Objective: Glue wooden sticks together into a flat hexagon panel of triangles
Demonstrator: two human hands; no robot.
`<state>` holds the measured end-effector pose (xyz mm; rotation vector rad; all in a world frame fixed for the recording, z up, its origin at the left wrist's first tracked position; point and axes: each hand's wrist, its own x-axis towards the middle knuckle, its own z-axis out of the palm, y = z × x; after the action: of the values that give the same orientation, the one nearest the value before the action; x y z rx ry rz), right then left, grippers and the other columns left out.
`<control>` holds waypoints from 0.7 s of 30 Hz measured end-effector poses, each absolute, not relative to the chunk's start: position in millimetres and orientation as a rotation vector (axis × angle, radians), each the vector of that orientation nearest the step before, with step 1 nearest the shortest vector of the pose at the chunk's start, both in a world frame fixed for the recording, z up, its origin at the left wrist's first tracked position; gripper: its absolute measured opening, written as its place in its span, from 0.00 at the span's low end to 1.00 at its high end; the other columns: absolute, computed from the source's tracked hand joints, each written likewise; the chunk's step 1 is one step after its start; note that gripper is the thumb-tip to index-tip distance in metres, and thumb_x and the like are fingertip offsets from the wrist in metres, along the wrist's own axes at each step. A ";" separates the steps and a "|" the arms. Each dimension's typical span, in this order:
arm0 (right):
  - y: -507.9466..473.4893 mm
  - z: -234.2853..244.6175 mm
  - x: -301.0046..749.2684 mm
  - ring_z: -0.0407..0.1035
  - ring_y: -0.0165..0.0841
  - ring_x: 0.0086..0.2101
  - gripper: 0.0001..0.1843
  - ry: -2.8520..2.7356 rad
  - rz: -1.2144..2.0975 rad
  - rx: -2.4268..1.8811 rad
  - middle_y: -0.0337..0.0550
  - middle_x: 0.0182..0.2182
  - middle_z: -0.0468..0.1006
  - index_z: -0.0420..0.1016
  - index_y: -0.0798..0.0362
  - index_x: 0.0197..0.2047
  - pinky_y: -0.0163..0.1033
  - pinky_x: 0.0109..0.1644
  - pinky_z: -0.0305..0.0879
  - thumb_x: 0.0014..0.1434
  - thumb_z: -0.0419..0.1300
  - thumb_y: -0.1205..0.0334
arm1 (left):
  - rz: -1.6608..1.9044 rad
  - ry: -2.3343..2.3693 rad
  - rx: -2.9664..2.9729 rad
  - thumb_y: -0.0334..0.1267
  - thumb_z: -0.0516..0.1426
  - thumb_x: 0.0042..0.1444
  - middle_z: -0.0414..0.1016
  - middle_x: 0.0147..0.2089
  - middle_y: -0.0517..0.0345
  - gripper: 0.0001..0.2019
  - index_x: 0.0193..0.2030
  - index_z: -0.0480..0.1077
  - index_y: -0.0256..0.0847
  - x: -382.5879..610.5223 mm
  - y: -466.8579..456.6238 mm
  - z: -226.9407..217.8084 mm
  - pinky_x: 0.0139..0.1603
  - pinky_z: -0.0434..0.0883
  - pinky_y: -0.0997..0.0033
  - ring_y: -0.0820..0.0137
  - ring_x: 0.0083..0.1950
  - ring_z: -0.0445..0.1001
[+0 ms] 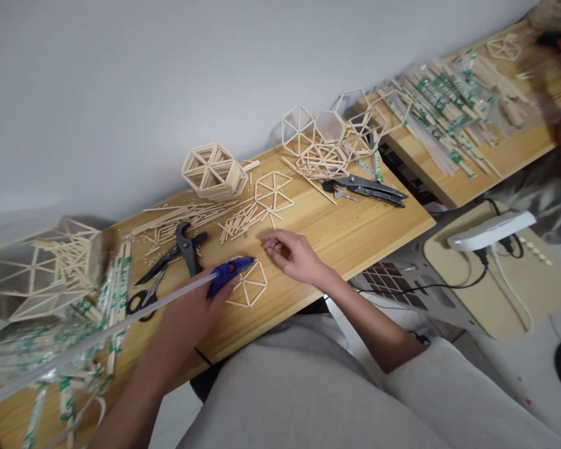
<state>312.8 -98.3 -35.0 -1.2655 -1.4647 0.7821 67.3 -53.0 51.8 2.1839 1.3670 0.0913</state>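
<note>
My left hand (199, 312) is wrapped round a blue hot glue gun (224, 274). A long translucent glue stick (121, 319) runs from its back toward the lower left. The gun's nozzle is above a flat wooden-stick hexagon with spokes (250, 292) on the table, hiding part of it. My right hand (292, 254) hovers just right of that hexagon, its thumb and fingers curled together in a pinch. Whatever may be between those fingertips is too small to make out. Beyond it lie a pile of short cut sticks (240, 222) and another spoked stick frame (274, 191).
Behind stands a stacked hexagonal stick box (214, 171). Black cutters (184, 245) and scissors (144, 300) lie left, near wrapped chopsticks (121, 280). Pliers (371, 189), keys (345, 194) and more frames (320, 159) sit right. A power strip (490, 231) rests on a stool.
</note>
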 end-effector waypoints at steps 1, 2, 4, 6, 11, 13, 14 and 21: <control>-98.1 -34.8 312.7 0.77 0.33 0.38 0.15 -1.465 0.782 -1.263 0.44 0.40 0.82 0.76 0.53 0.53 0.39 0.46 0.76 0.64 0.57 0.71 | 0.097 1.370 2.182 0.56 0.56 0.66 0.84 0.37 0.54 0.17 0.42 0.79 0.48 67.1 -53.3 51.9 0.45 0.76 0.59 0.55 0.42 0.83; -98.0 -34.7 312.6 0.77 0.33 0.38 0.15 -1.465 0.783 -1.259 0.44 0.40 0.82 0.76 0.53 0.53 0.39 0.45 0.76 0.65 0.57 0.71 | 0.102 1.370 2.180 0.55 0.56 0.66 0.83 0.37 0.54 0.16 0.42 0.79 0.48 67.1 -53.6 51.9 0.44 0.76 0.60 0.56 0.42 0.83; -97.8 -34.2 312.5 0.78 0.33 0.38 0.15 -1.464 0.781 -1.253 0.44 0.39 0.82 0.76 0.54 0.53 0.39 0.45 0.76 0.65 0.57 0.71 | 0.100 1.360 2.163 0.55 0.56 0.66 0.83 0.36 0.54 0.16 0.42 0.79 0.48 67.4 -54.5 52.0 0.44 0.76 0.60 0.56 0.42 0.83; -97.9 -33.8 312.4 0.78 0.33 0.38 0.14 -1.462 0.778 -1.255 0.44 0.39 0.82 0.76 0.54 0.53 0.39 0.45 0.76 0.65 0.57 0.70 | 0.097 1.361 2.143 0.55 0.56 0.65 0.84 0.37 0.53 0.16 0.43 0.79 0.48 67.3 -55.5 51.8 0.43 0.77 0.60 0.55 0.42 0.84; -98.2 -34.0 312.7 0.78 0.33 0.38 0.14 -1.456 0.793 -1.270 0.45 0.40 0.83 0.77 0.53 0.53 0.39 0.45 0.76 0.65 0.58 0.70 | 0.107 1.454 2.149 0.60 0.56 0.63 0.83 0.33 0.51 0.20 0.37 0.78 0.48 59.9 -56.3 50.1 0.37 0.74 0.58 0.51 0.38 0.83; -98.2 -34.5 312.8 0.77 0.33 0.38 0.14 -1.458 0.796 -1.279 0.45 0.40 0.83 0.77 0.53 0.53 0.39 0.45 0.76 0.65 0.58 0.70 | 0.114 1.508 2.151 0.62 0.56 0.62 0.80 0.27 0.53 0.21 0.31 0.76 0.48 54.5 -54.6 49.2 0.35 0.72 0.60 0.53 0.34 0.81; -98.1 -34.8 312.8 0.77 0.33 0.38 0.14 -1.460 0.795 -1.280 0.45 0.40 0.83 0.77 0.53 0.52 0.39 0.45 0.76 0.65 0.58 0.70 | 0.121 1.537 2.148 0.63 0.56 0.61 0.78 0.24 0.54 0.23 0.27 0.74 0.48 51.5 -53.3 48.8 0.33 0.71 0.61 0.54 0.32 0.80; -97.3 -34.1 310.6 0.76 0.32 0.37 0.11 -1.464 0.770 -1.296 0.44 0.39 0.82 0.77 0.53 0.51 0.37 0.43 0.74 0.67 0.59 0.68 | 0.180 1.730 1.928 0.66 0.55 0.57 0.82 0.27 0.54 0.26 0.29 0.79 0.46 32.1 -43.9 45.3 0.33 0.69 0.62 0.56 0.32 0.80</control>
<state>310.6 -97.3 -34.1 -1.2957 -1.4645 0.7697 32.1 -43.9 45.3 1.9277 1.7298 0.1795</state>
